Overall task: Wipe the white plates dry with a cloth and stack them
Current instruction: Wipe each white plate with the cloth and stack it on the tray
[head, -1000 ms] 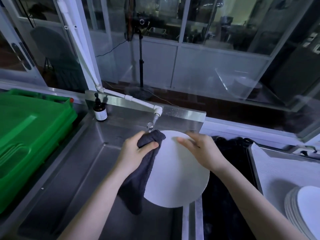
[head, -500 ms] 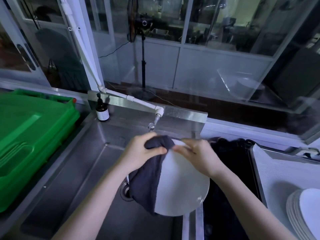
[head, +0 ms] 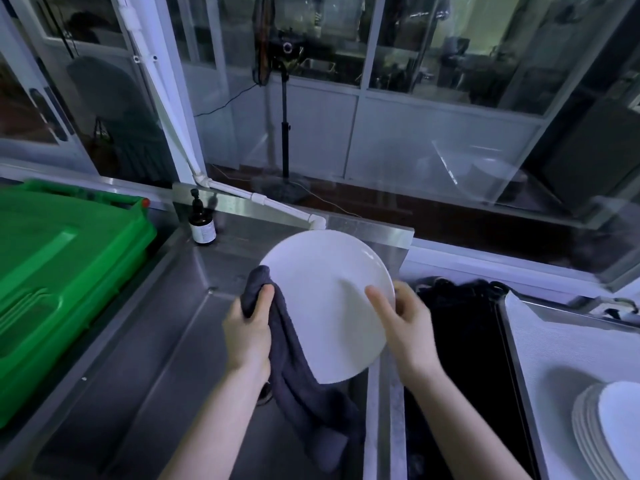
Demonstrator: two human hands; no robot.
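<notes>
A white plate point(head: 325, 299) is held up over the steel sink, tilted with its concave face toward me. My right hand point(head: 405, 323) grips its right rim, thumb on the face and fingers behind. My left hand point(head: 249, 327) grips a dark grey cloth point(head: 304, 393) against the plate's left edge; the cloth hangs down below the plate. A stack of white plates point(head: 606, 431) lies at the lower right on a white-covered surface.
The steel sink point(head: 145, 341) spreads below my hands, with a white tap pipe point(head: 270, 202) and a brown pump bottle point(head: 202, 225) at its back. A green plastic crate point(head: 55, 271) stands to the left. A black basin point(head: 460, 358) lies right of the sink.
The plate was turned over and lifted: its concave face now points at me. The cloth moved from the top edge to the left edge, and my right hand shifted to the right rim.
</notes>
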